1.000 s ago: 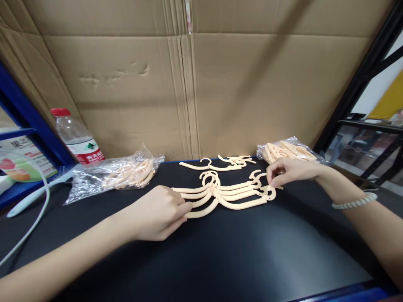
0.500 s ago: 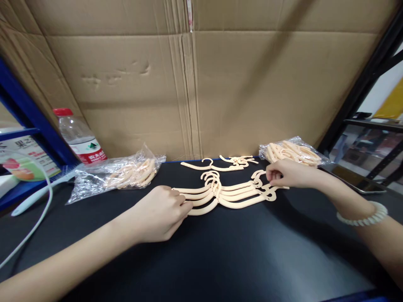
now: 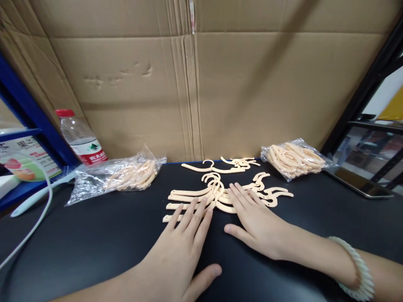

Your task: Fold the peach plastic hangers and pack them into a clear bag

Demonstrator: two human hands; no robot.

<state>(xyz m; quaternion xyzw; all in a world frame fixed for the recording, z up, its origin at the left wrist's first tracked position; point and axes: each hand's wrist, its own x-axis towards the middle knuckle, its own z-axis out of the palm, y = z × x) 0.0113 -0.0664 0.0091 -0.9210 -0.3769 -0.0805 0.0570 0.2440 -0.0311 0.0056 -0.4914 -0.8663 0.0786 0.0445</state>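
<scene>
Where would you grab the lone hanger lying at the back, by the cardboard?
I'd pinch the hanger by its left bar, coming from the front left. That slim bar lies flat and apart from other pieces, while the hook points toward the cardboard and the right end lies close against a small jumbled pile.

We see pale cream hangers [image 3: 215, 193], plain all over, against the solid black of the table [image 3: 103, 247]. Behind, we have brown cardboard [image 3: 141, 92] crossed by a darker diagonal band. The bottle [image 3: 78, 132] is clear, its cap [image 3: 64, 113] red, its label [image 3: 90, 152] red and white with a dark green emblem. We also note a whitish bracelet [image 3: 359, 262], a white cable [image 3: 49, 197], a blue frame [image 3: 47, 130] and a black rack [image 3: 355, 92].
</scene>
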